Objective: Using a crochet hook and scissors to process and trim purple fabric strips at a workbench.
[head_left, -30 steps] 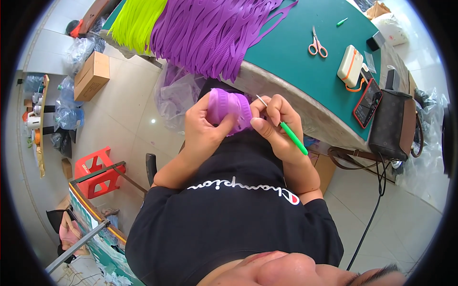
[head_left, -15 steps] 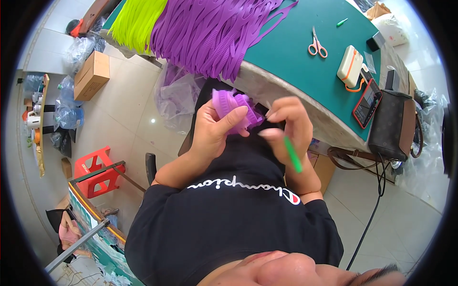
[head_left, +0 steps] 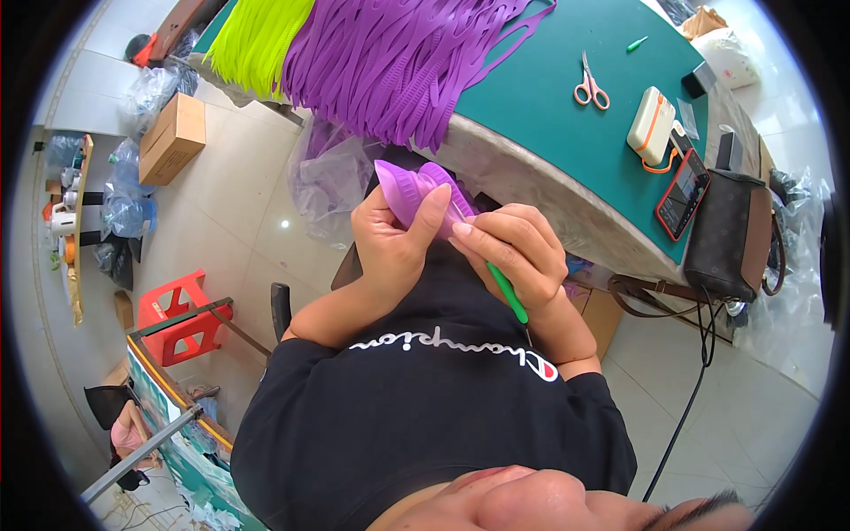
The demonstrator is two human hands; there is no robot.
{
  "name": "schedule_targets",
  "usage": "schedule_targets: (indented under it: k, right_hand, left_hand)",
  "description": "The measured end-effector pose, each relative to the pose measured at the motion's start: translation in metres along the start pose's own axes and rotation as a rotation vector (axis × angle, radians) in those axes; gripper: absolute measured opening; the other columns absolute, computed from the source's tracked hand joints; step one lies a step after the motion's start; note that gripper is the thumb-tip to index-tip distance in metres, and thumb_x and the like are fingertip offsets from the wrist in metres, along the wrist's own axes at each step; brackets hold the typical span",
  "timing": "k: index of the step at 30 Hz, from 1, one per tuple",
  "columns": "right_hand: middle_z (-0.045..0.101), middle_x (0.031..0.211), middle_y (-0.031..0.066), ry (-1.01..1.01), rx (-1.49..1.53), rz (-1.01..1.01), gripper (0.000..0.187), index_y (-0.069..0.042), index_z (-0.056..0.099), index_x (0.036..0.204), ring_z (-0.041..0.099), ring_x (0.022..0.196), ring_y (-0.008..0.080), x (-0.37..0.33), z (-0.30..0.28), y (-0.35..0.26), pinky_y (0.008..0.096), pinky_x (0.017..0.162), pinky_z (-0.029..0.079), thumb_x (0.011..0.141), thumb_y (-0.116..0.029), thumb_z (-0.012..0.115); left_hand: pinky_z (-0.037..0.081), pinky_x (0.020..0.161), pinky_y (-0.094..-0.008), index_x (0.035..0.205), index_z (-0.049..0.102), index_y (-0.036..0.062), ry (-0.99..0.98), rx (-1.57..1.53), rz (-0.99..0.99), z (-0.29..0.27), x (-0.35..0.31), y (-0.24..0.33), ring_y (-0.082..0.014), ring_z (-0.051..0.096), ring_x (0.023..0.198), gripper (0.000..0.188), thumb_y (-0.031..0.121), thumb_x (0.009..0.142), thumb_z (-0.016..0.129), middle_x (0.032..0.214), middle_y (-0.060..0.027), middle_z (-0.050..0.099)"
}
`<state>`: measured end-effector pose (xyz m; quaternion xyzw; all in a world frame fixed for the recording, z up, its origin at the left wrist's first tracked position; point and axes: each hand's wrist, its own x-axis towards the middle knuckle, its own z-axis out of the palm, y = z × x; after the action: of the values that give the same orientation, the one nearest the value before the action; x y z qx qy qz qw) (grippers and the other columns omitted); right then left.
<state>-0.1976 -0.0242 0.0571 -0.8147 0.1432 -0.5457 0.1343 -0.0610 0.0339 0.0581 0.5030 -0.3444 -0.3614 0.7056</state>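
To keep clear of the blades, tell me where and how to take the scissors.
Probably by the pink handles, coming from the table's near side: the scissors look to lie flat, loops toward that side, blades pointing away across the table.

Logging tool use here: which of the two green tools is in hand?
The green tool in the right hand; the other one lies untouched on the table, near the scissors.
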Motion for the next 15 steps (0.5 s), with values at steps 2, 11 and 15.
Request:
schedule_targets:
  k: [2,11,15]
  right_hand:
    - [0.062,0.079,0.0071,0.008,-0.001,0.002,0.031,-0.002,0.068,0.090,0.057,0.066,0.0208,-0.001,0.001,0.001,0.0289,0.057,0.048,0.062,0.001,0.080]
    - [0.058,0.077,0.0063,-0.022,-0.022,0.066,0.029,-0.002,0.068,0.088,0.055,0.067,0.0206,0.004,0.000,-0.006,0.0297,0.057,0.047,0.060,0.002,0.079]
    - [0.056,0.074,0.0069,-0.084,-0.015,0.259,0.023,-0.001,0.066,0.085,0.054,0.068,0.0218,0.010,-0.004,-0.018,0.0311,0.057,0.044,0.065,0.004,0.076]
  left_hand:
    - [0.047,0.060,-0.0201,0.087,0.064,-0.0005,0.018,0.021,0.006,0.000,0.000,0.000,-0.0046,0.058,0.067,0.010,0.008,0.086,0.068,0.077,-0.0012,0.065]
    - [0.045,0.057,-0.0197,0.084,0.063,-0.0007,0.031,0.126,0.035,0.001,-0.002,-0.003,-0.0034,0.055,0.064,0.010,0.008,0.084,0.069,0.072,0.0000,0.064]
    - [0.044,0.055,-0.0195,0.083,0.065,-0.0020,0.001,0.193,0.144,-0.005,-0.002,-0.013,-0.0029,0.054,0.063,0.009,0.006,0.083,0.070,0.070,0.0002,0.064]
